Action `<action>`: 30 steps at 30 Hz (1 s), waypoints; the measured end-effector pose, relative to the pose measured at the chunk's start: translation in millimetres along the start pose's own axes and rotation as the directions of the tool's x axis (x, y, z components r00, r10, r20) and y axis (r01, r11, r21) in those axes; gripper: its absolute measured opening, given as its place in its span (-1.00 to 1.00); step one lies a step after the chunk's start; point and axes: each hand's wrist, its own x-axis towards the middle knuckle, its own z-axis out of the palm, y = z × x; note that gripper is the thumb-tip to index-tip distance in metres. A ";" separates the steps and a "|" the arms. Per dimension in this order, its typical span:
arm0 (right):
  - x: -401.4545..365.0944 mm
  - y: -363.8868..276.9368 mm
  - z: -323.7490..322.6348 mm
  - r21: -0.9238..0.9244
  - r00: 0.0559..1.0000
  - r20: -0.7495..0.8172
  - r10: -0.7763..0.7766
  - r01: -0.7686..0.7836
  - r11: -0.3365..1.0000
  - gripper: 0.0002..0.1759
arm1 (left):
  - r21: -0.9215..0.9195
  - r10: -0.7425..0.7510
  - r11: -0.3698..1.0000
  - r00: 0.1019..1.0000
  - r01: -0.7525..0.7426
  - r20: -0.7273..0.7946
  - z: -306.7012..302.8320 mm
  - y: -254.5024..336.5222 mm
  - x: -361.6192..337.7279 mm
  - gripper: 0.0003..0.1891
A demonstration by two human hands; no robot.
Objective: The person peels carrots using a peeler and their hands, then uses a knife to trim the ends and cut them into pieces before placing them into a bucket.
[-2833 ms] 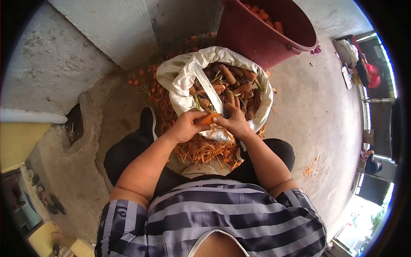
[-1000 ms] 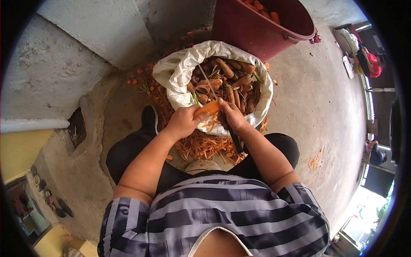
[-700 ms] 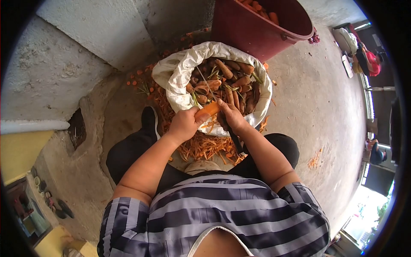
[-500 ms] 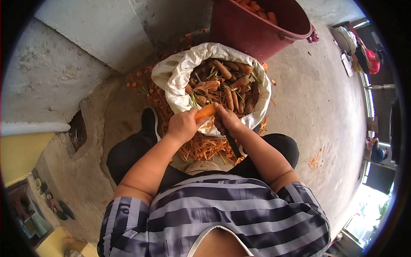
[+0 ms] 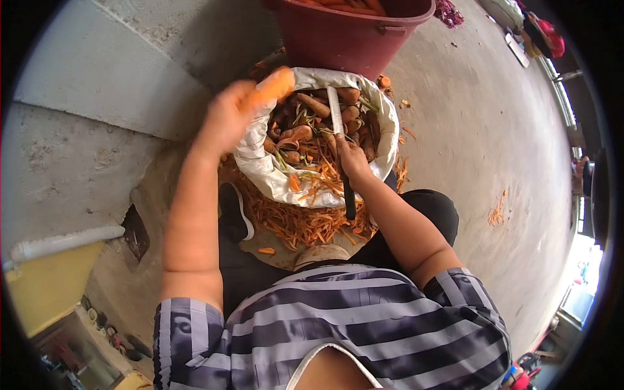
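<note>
My left hand (image 5: 229, 118), a little blurred, is closed around a peeled orange carrot (image 5: 272, 88) beside the far left rim of the white sack (image 5: 260, 170). In my right hand (image 5: 353, 161) is a knife (image 5: 335, 112) with a dark handle; its pale blade points away from me over the sack's opening. Inside the sack lie several unpeeled brown carrots (image 5: 314, 105), some with green stems. Orange peelings (image 5: 286, 222) hang on the sack's near rim and pile up on the floor in front of it.
Behind the sack stands a dark red tub (image 5: 338, 40) with orange carrots inside. A concrete wall (image 5: 84, 84) rises on the left, with a white pipe (image 5: 68, 243) low along it. My knees flank the sack. A few peelings (image 5: 498, 209) lie on the floor at right.
My left hand has moved away to the upper left with the carrot, apart from the knife. The knife's blade now shows over the sack. The view has shifted slightly.
</note>
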 end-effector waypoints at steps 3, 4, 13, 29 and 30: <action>21.1 15.9 -14.7 -0.177 0.989 -0.067 0.135 -0.145 0.974 -0.33 | -0.151 0.202 0.947 0.890 -0.284 -0.409 5.6 35.4 40.0 -0.77; 19.5 20.8 -11.6 -0.294 0.988 -0.103 0.116 -0.141 0.945 -0.32 | -0.162 0.220 0.928 0.847 -0.334 -0.484 11.4 41.8 50.4 -0.76; 20.2 8.3 -12.5 -0.894 1.000 0.018 -0.010 0.020 0.447 -0.36 | 0.523 -0.290 0.841 0.931 0.137 0.222 169.0 -138.1 78.7 -0.80; 57.3 76.4 47.3 -0.802 0.854 0.517 -0.055 0.505 0.319 -0.53 | 0.523 -0.199 0.851 0.950 0.045 0.242 182.3 -183.5 25.2 -0.67; 57.0 80.7 47.3 -0.814 0.849 0.528 0.008 0.504 0.290 -0.56 | 0.523 -0.174 0.852 0.956 0.025 0.237 178.1 -181.7 23.6 -0.68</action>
